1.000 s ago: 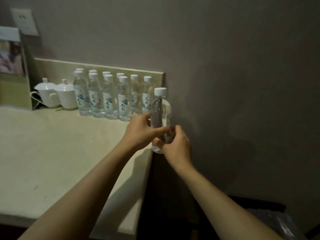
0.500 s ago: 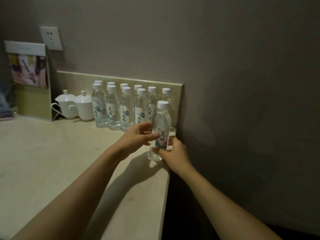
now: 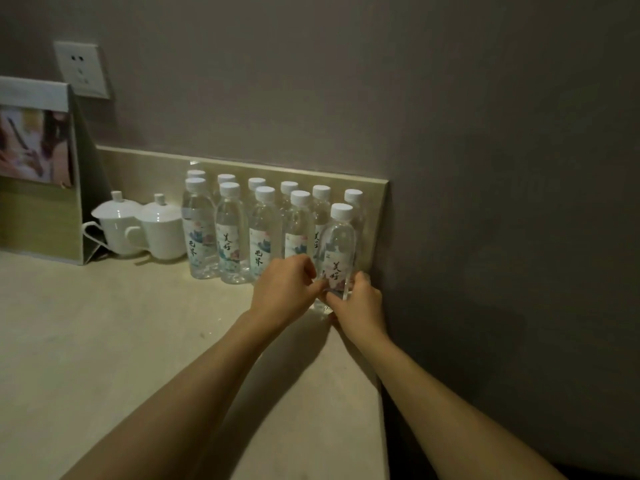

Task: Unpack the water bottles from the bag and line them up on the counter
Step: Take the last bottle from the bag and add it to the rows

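Our left hand (image 3: pixel 282 289) and right hand (image 3: pixel 360 303) pinch the upright bottle (image 3: pixel 337 251) between them; it stands rightmost, just before the row (image 3: pixel 242 233).

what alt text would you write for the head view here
Both hands, the left hand and right hand, hold a clear water bottle upright at the right end of a double row of white-capped bottles on a pale counter. Two white lidded cups stand left of the row, against a grey wall.
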Demonstrator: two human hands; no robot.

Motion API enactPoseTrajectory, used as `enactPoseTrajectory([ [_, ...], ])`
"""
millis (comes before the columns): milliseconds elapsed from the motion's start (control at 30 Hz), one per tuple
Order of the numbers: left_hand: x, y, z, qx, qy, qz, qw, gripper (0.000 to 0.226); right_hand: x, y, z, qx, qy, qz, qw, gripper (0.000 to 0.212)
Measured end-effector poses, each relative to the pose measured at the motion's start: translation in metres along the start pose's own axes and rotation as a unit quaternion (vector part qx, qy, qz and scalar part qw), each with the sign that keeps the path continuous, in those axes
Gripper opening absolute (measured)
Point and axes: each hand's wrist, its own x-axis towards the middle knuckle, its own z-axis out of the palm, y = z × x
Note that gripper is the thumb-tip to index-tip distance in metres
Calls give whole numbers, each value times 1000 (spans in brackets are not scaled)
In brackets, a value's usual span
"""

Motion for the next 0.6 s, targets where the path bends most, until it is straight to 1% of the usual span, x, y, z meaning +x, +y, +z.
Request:
enactPoseTrajectory([
  [100,11,-15,4,2,-16,30,999,20,9,-4,13,-25,31,20,999,50],
  [233,21,-31,10,-35,-45,60,997,28,20,-3,26,-68,66,23,995,57],
  [300,22,-34,13,-52,-55,75,994,30,23,-2,30,-86,81,30,993,55],
  [367,20,-34,16,-69,-61,88,992,27,23,-5,33,-88,94,44,991,51],
  [467,15,-33,14,-82,-47,100,990,25,22,-11,36,-105,109,54,987,44],
  [600,14,-34,12,-88,-42,112,989,26,22,-17,37,-140,104,74,982,40],
])
